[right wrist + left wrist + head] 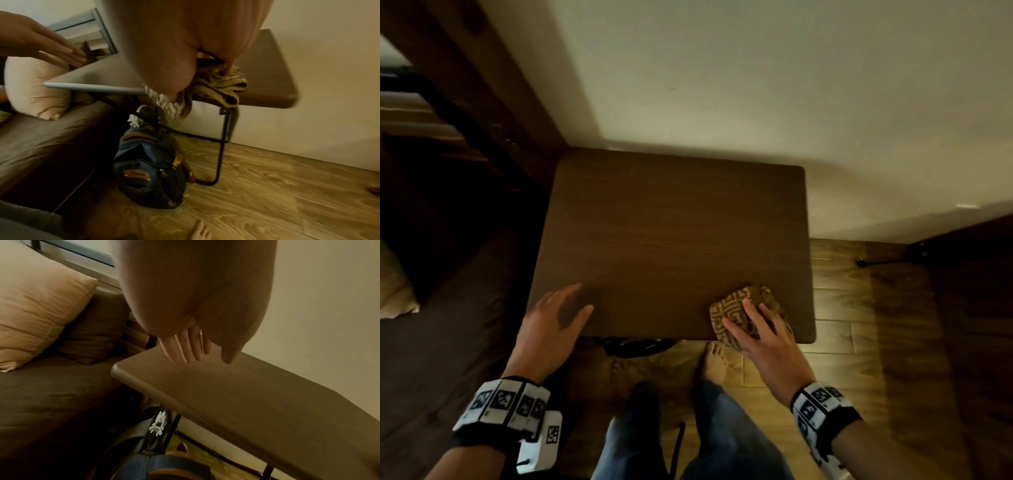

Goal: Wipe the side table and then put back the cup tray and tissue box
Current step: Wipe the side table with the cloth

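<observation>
Head view showed the side table [671, 240] as a bare dark wood-grain top set against the wall, with a patterned cloth [736, 308] bunched at its near right corner and partly hanging over the front edge. The right hand [760, 329] lay flat on that cloth, fingers straight and slightly spread, pressing it down. The left hand [554, 318] hovered at the near left corner, fingers straight and close together with the thumb apart, holding nothing; whether it touched the wood could not be told. Judging by this, wiping was under way and near the last corner, while returning the cup tray and tissue box remained undone, since neither appeared in any view. Beside the table stood a bed [51, 402] with a tan pillow [41, 305]; a blue backpack [148, 170] sat under the table on a light wood-plank floor [267, 194].
</observation>
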`<state>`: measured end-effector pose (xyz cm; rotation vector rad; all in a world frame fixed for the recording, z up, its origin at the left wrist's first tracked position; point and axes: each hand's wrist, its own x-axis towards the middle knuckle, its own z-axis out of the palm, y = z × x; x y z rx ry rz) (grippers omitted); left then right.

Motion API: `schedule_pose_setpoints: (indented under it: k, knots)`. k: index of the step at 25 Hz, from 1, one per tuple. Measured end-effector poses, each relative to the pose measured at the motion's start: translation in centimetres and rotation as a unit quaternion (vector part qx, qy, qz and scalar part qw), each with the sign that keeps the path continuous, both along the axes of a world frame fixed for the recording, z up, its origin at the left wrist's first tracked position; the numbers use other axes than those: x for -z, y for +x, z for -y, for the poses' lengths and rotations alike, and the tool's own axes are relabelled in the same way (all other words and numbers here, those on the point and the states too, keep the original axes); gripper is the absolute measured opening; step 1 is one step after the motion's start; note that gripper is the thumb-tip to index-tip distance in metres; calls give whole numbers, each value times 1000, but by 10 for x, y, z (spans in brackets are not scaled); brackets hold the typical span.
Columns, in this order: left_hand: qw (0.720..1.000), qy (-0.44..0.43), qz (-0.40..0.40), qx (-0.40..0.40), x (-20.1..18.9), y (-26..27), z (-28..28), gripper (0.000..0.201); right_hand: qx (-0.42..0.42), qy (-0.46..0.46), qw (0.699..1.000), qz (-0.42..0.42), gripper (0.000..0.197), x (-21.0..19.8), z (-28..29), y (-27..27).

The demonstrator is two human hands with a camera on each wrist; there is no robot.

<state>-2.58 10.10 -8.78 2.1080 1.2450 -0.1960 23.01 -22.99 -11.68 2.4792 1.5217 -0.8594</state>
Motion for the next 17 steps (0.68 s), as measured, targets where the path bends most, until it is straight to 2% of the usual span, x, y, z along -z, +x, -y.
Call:
schedule_pose_setpoints:
  k: [4,8,10,12,15,16,17]
  knots:
    - [999,-6,-26,19,2,20,13,53,46,11,999,17,110,3,52,41]
    - [999,-18,-39,32,-9,41,44,54,107,-1,994,-13,104,-7,90,75]
    - [998,-35,-28,43,-21,57,61,54,176,-16,982,-69,94,-21,106,94]
    - [996,-54,-9,64,-38,79,76,52,256,-17,958,-131,73,-40,115,109]
    - [988,-107,37,105,-56,117,91,50,346,50,913,-208,53,-74,107,117]
    - [983,-136,66,108,-62,132,96,52,383,95,880,-265,45,-87,96,113]
    - [975,-173,97,101,-66,146,101,52,429,135,824,-343,37,-102,82,105]
